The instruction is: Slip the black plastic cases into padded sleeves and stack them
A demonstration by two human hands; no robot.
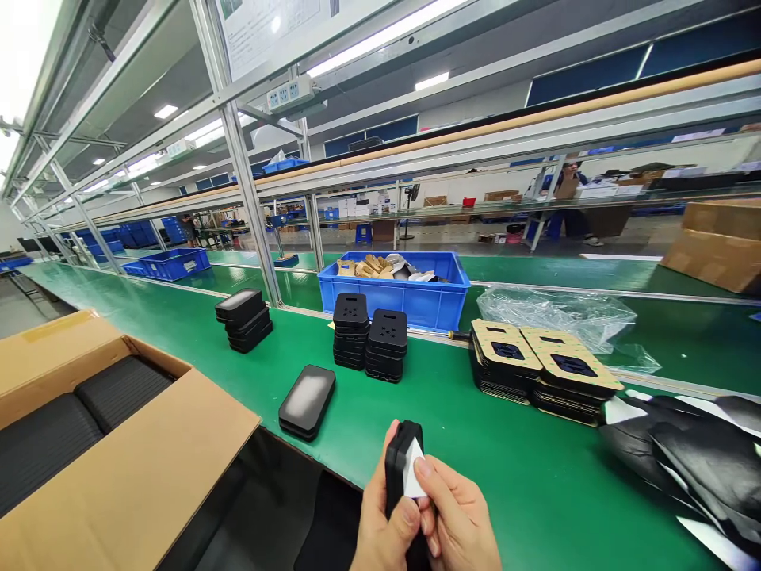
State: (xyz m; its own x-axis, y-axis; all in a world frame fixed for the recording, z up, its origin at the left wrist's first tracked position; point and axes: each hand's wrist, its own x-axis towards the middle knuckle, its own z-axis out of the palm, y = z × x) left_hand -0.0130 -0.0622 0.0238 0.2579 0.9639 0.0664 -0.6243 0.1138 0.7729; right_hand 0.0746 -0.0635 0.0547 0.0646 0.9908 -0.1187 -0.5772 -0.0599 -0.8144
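Note:
My left hand [379,515] is closed round a black rectangular case [395,466] with rounded corners, held upright above the bench's front edge. With thumb and fingers, my right hand [459,507] pinches a small white piece [411,472], like paper or film, against the case's side. The lower part of the case is hidden by my hands. A similar black case [307,400] with a greyish sheen lies flat to the left. Behind it stand a stack of black cases [245,319] and two stacks of black plates with holes [350,331] [386,345].
An open cardboard box [202,452] with black cases stands at left. At the back is a blue bin [395,300] with mixed pieces. Two stacks of adhesive-backed plates [505,349], clear plastic wrap [559,309] and crumpled black-and-white sheets [695,452] are on the right.

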